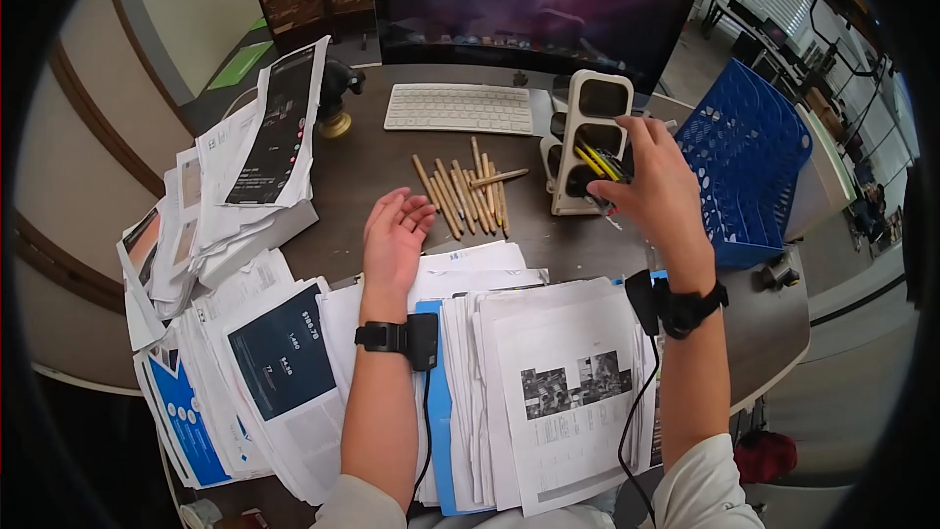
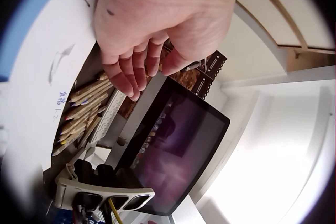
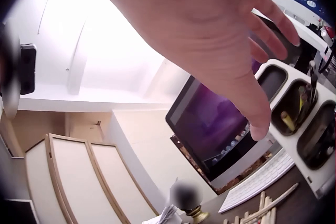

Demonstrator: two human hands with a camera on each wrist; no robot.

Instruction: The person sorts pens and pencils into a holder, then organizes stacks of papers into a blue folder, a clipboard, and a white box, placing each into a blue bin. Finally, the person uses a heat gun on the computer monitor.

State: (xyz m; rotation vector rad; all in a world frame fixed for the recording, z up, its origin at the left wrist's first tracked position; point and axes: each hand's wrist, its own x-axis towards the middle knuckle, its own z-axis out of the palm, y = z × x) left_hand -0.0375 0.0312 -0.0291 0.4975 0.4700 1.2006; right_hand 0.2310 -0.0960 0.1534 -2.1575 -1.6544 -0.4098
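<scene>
Right hand [image 1: 666,186] at pen holder [image 1: 597,120] — contact unclear; pens [image 1: 599,161] — lower ends hidden.

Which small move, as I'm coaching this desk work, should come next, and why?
Probably have the left hand pinch the pencil lying across the loose pile. That hand is open beside the pile, and this pencil rests on top, so it should lift free most easily. The right hand is at the organizer, where pens stand in a slot.
</scene>
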